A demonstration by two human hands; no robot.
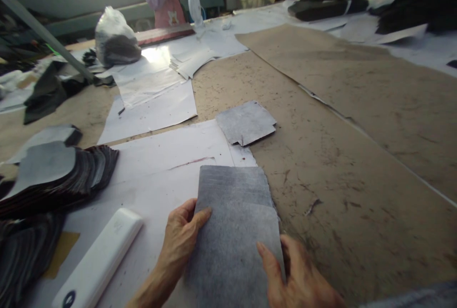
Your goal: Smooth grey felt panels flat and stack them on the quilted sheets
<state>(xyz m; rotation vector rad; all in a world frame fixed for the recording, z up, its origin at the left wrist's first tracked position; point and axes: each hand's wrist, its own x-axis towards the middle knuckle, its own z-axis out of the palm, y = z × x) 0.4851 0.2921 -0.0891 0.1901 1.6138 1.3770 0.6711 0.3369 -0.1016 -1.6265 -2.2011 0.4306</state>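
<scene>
A stack of grey fabric pieces (235, 232) lies in front of me, its sheets fanned at the far end. My left hand (182, 232) grips its left edge, thumb on top and fingers curled at the side. On the opposite edge, my right hand (289, 270) pinches the stack with the thumb on top and fingers against the side. Just beyond it rests a smaller grey piece (246, 122) with notched corners, touched by neither hand. White paper (160, 193) lies under and to the left of the stack.
Stacked dark cut pieces (89, 170) stand at the left, near a long white plastic device (103, 255). Brown paper (357, 155) covers the right side. Farther back are a filled plastic bag (116, 39), dark fabric heaps (421, 3) and a person in a pink apron (167, 1).
</scene>
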